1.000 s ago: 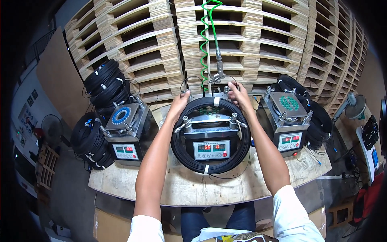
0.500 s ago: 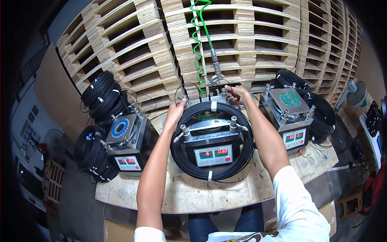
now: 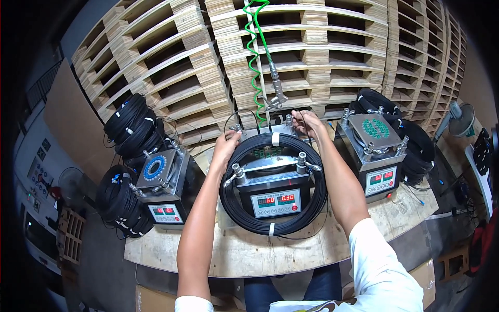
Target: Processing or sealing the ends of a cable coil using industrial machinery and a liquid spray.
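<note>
A ring of black cable [image 3: 228, 208], bound with white ties, lies around the middle metal machine [image 3: 275, 179], which has a lit red display panel [image 3: 276, 202]. My left hand [image 3: 226, 145] is closed at the machine's far left corner, its fingertips beside a metal post [image 3: 237, 128]. At the far right corner my right hand [image 3: 309, 123] curls its fingers close to another metal post [image 3: 289, 120]. What either hand pinches is too small to make out. Thin black cable ends arch up near both hands. Two near posts [image 3: 238, 171] carry lever handles.
Similar machines stand at left, with a blue-ringed top [image 3: 155, 166], and at right, with green-dotted top [image 3: 375, 129]. Black cable coils [image 3: 130, 122] are piled beside them. A green coiled air hose [image 3: 253, 62] with metal air gun [image 3: 278, 91] hangs before stacked wooden pallets [image 3: 176, 67].
The digits on the middle machine's display have changed. My right hand's fingers have shifted slightly at the far right post; my left hand stays at its corner. The view has moved a little.
</note>
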`<state>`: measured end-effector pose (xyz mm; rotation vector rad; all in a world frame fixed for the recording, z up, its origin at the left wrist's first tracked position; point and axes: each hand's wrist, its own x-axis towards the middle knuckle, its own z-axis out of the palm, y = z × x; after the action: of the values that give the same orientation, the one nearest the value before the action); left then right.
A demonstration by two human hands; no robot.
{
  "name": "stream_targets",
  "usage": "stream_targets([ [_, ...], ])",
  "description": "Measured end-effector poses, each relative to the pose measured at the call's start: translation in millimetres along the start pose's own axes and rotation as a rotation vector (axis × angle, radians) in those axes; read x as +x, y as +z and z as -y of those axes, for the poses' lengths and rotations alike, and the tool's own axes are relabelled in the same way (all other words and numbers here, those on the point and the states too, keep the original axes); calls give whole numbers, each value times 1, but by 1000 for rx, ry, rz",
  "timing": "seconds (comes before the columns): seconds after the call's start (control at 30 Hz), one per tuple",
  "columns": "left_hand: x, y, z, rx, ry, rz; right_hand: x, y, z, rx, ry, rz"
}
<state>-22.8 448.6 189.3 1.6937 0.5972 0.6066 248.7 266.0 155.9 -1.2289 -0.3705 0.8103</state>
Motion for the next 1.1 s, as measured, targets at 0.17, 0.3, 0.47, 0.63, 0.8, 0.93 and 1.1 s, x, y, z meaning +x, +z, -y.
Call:
stream_targets([
  [0.17, -5, -12, -3, -41, -9, -1, -32, 12, 11, -202, -81, 30],
  [0.3, -14, -1, -19, -185, -55, 111, -17, 24, 25, -864, -245, -58],
  [0.47, -16, -10, -17, -81, 4, 135, -9, 43, 14, -1170, -490, -318],
  [0.63, -22, -29, -15, -177, 78, 305, -32, 73, 20, -1208, -412, -314],
  [0.8, -25, -22, -15, -227, 183, 402, 13, 32, 3, -1046, -502, -383],
  [0.93, -24, -24, -10, -191, 173, 388, 42, 2, 5, -725, -334, -482],
  [1.1, -23, -21, -11, -321, 72, 354, 37, -15, -9, 4, -246, -67],
])
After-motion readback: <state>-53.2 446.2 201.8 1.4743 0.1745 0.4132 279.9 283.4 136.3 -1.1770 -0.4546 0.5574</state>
